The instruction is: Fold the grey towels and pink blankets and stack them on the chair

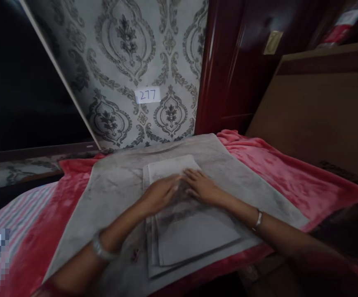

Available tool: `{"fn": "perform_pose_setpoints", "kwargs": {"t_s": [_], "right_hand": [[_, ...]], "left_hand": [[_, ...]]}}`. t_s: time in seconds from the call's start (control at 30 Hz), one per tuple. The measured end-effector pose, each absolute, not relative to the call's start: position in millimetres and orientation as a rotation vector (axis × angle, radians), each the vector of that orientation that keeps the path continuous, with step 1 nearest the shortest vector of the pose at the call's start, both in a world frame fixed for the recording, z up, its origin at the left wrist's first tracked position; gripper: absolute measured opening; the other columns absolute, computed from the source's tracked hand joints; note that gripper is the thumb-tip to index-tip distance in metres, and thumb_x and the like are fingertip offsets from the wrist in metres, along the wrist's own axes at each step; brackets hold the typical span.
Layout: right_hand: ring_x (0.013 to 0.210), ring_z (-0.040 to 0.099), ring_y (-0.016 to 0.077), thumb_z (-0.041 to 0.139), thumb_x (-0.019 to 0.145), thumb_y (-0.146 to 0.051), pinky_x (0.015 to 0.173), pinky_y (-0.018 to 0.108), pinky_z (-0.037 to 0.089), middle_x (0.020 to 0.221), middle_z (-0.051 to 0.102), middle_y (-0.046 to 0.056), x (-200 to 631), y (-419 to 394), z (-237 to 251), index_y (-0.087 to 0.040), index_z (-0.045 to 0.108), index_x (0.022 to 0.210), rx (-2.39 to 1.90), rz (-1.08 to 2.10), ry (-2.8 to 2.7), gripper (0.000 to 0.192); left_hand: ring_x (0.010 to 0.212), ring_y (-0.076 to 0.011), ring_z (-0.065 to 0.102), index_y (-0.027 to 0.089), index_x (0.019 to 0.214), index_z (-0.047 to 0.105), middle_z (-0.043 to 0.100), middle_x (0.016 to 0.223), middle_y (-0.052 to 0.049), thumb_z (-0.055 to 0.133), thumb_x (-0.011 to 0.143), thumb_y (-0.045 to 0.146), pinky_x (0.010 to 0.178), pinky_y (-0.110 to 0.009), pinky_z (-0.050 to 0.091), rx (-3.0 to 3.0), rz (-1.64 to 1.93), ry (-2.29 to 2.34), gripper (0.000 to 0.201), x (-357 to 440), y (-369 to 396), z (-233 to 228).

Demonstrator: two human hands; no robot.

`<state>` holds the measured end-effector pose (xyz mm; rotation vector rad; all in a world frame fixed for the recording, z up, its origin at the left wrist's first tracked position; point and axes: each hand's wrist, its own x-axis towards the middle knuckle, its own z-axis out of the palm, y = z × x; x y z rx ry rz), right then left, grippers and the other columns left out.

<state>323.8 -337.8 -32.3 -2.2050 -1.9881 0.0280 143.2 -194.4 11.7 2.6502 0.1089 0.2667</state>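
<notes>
A stack of pale grey-white sheets (197, 239), paper or folded cloth, I cannot tell which, lies on a greyish cover (117, 206) over the table. My left hand (162, 194) rests on the stack's left side, with its fingers stretched towards the middle. Palm down and fingers spread, my right hand (202, 187) lies flat on the upper right of the stack. The fingertips of both hands almost meet. Dark shadow falls on the sheets below them. Neither hand shows anything gripped.
Red plush cloth (268, 169) shows under the cover on both sides. A dark screen (27, 82) stands at the left, and a large cardboard box (315, 115) at the right. Behind are patterned wallpaper (123, 41) with a "277" label (148, 95) and a dark red door (228, 62).
</notes>
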Motion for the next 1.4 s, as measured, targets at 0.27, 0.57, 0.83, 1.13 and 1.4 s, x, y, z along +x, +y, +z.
{"fn": "perform_pose_setpoints", "kwargs": {"t_s": [0.27,0.57,0.83,1.13,1.4], "right_hand": [[0.156,0.006,0.03,0.041,0.1,-0.061,0.123,0.061,0.006,0.169,0.013,0.009,299.3,-363.0,-57.5,-0.035,0.029,0.159,-1.986,0.23,-2.132,0.066],[0.156,0.002,0.0309,0.051,0.096,-0.06,0.124,0.061,0.003,0.169,0.013,0.005,277.1,-402.3,-58.3,-0.036,0.025,0.159,-1.841,0.388,-2.136,0.072],[0.156,0.014,0.023,0.052,0.098,-0.05,0.127,0.051,0.012,0.165,0.028,0.001,237.5,-471.0,-57.5,-0.035,0.032,0.158,-1.845,0.507,-1.923,0.065],[0.101,0.069,0.0268,0.048,0.092,-0.051,0.089,0.043,0.057,0.116,0.072,0.011,294.6,-499.1,-93.1,-0.02,0.06,0.138,-2.065,0.237,-0.977,0.056],[0.092,0.07,0.0308,0.059,0.077,-0.056,0.083,0.042,0.056,0.102,0.075,0.012,294.4,-470.0,-88.6,-0.01,0.061,0.134,-2.161,0.414,-0.833,0.073]], "left_hand": [[0.156,-0.0287,0.016,0.031,0.156,0.033,0.021,0.168,-0.005,0.036,0.101,0.047,0.122,-0.062,0.014,3.026,-0.067,0.166,0.058,283.4,-159.7,-25.7],[0.156,-0.0279,0.014,0.033,0.159,0.026,0.021,0.168,-0.003,0.028,0.102,0.051,0.123,-0.062,0.012,3.037,0.031,0.166,0.06,282.1,-150.6,-61.7],[0.156,-0.0282,0.015,0.03,0.158,0.03,0.018,0.169,-0.006,0.031,0.101,0.047,0.123,-0.059,0.01,3.056,-0.033,0.217,0.059,285.4,-146.5,-46.4],[0.126,-0.0299,0.059,0.011,0.128,0.064,0.065,0.135,-0.016,0.049,0.092,0.047,0.105,-0.034,0.044,2.904,-0.257,0.657,0.054,276.7,-71.6,-7.3],[0.123,-0.0275,0.062,0.014,0.12,0.066,0.067,0.134,-0.014,0.072,0.072,0.05,0.1,-0.029,0.047,2.654,-0.248,0.697,0.06,291.1,-54.3,-9.3]]}}
